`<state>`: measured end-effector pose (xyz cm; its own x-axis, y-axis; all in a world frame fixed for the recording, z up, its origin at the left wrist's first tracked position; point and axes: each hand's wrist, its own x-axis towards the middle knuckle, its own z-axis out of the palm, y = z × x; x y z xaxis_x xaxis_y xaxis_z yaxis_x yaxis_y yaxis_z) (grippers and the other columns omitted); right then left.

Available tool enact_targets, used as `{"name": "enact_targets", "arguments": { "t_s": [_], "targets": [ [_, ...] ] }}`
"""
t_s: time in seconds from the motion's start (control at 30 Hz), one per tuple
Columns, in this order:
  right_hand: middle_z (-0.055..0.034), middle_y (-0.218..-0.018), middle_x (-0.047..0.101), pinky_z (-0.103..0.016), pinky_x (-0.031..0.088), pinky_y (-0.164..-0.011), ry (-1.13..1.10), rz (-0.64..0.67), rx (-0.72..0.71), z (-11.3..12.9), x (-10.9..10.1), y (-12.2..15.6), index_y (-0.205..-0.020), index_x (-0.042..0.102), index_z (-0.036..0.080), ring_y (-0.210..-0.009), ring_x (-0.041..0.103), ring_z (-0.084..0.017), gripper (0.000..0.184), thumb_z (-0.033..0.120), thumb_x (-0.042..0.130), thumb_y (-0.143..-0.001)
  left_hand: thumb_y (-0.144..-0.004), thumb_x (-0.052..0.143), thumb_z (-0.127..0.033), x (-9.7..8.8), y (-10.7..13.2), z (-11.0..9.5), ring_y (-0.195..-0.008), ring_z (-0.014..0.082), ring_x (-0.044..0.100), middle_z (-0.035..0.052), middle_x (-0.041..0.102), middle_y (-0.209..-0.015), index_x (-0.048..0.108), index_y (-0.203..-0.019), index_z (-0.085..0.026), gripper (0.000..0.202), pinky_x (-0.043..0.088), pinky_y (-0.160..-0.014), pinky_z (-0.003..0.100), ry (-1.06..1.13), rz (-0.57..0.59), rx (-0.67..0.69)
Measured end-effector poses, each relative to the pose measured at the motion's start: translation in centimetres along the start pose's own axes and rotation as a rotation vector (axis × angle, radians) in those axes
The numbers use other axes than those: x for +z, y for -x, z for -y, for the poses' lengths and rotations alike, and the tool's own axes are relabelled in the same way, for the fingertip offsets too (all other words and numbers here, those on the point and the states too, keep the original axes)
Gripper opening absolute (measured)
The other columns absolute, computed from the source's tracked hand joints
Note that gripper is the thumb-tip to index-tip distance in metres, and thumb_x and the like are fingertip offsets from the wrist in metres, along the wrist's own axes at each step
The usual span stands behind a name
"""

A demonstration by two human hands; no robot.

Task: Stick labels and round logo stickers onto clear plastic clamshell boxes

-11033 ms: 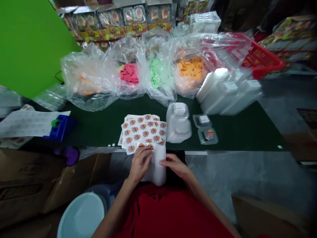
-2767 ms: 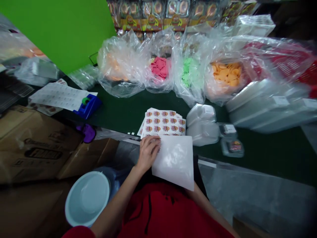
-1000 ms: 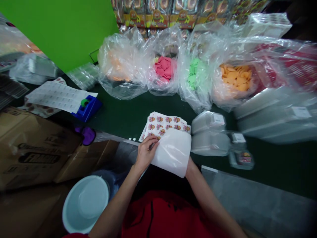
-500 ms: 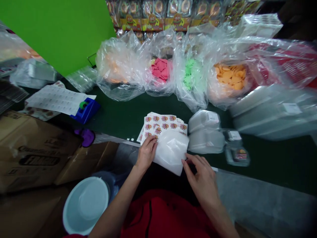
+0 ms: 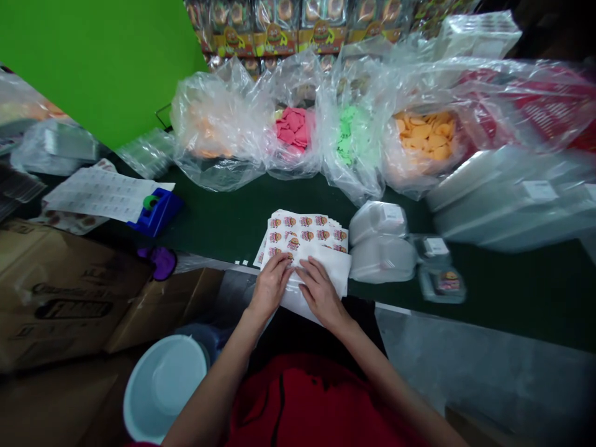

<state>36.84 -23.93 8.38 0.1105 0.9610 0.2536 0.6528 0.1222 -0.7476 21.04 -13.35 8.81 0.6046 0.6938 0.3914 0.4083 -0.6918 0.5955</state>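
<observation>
A sheet of burger stickers (image 5: 307,236) lies on top of a pile of similar sheets at the table's front edge. Its near part is folded over, so the white back (image 5: 336,264) faces up. My left hand (image 5: 270,285) is closed, pinching the sheet at the left end of the fold. Close beside it, my right hand (image 5: 323,298) lies over the white part, thumb and fingers apart and fingertips pointing left. Whether a single sticker is under the fingertips cannot be made out. Right of the pile stand stacked clear plastic boxes (image 5: 382,257).
Small clear boxes (image 5: 442,284), one with a burger sticker, lie farther right. Plastic bags of orange, pink (image 5: 293,129) and green (image 5: 347,135) pieces line the back. A blue tape dispenser (image 5: 158,211) is at left, above cardboard boxes (image 5: 69,298) and a pale basin (image 5: 162,385).
My right hand has moved left from the sheet's right corner, to beside my left hand. The folded white part now lies flatter and lower. My left hand stays on the sheet.
</observation>
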Motion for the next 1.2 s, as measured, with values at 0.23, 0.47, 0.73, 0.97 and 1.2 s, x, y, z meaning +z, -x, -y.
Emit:
{"name": "enact_targets", "arguments": {
  "t_s": [0.23,0.47,0.73,0.97,1.2],
  "targets": [
    [-0.0159,-0.151,0.06,-0.061,0.044,-0.123,0.101,-0.048,-0.046,0.0,0.6,0.0,-0.146,0.064,0.02,-0.15,0.045,-0.034,0.046,0.011,0.049,-0.103,-0.108,0.052,-0.021,-0.3,-0.8,0.3,-0.117,0.0234,0.072,0.0122,0.074,-0.125,0.073,-0.114,-0.018,0.023,0.061,-0.108,0.044,0.019,-0.017,0.018],
    [-0.0175,-0.146,0.059,-0.058,0.051,-0.116,0.013,-0.102,0.007,1.9,-1.3,1.3,-0.139,0.066,0.022,-0.14,0.054,-0.033,0.038,0.018,0.054,-0.104,-0.106,0.054,-0.021,-1.4,-1.1,-0.8,-0.129,0.0256,0.066,0.0129,0.07,-0.134,0.069,-0.128,-0.02,0.027,0.055,-0.114,0.049,0.025,0.043,-0.039],
    [-0.0159,-0.145,0.061,-0.057,0.047,-0.121,-0.008,-0.186,0.037,3.1,-1.6,3.0,-0.141,0.065,0.023,-0.147,0.051,-0.032,0.038,0.019,0.052,-0.106,-0.105,0.058,-0.025,-1.5,-0.3,-1.2,-0.136,0.0307,0.061,0.0133,0.067,-0.145,0.06,-0.144,-0.022,0.039,0.051,-0.117,0.057,-0.052,0.144,0.027],
    [-0.0143,-0.155,0.053,-0.057,0.043,-0.123,0.027,-0.265,0.114,2.3,-2.2,-1.1,-0.15,0.056,0.026,-0.151,0.045,-0.032,0.045,0.023,0.051,-0.106,-0.105,0.06,-0.03,-2.5,1.0,-0.6,-0.14,0.0305,0.06,0.0122,0.066,-0.148,0.058,-0.147,-0.025,0.042,0.051,-0.116,0.057,-0.051,0.186,0.091],
    [-0.0145,-0.121,0.067,-0.047,0.055,-0.1,0.203,-0.065,0.325,0.7,-1.5,-5.8,-0.138,0.062,0.019,-0.11,0.067,-0.031,0.052,0.006,0.062,-0.088,-0.107,0.052,-0.02,-1.9,2.6,-0.3,-0.147,0.0279,0.053,0.0116,0.063,-0.152,0.056,-0.149,-0.024,0.042,0.046,-0.121,0.059,-0.016,0.165,0.116]
  ]
}}
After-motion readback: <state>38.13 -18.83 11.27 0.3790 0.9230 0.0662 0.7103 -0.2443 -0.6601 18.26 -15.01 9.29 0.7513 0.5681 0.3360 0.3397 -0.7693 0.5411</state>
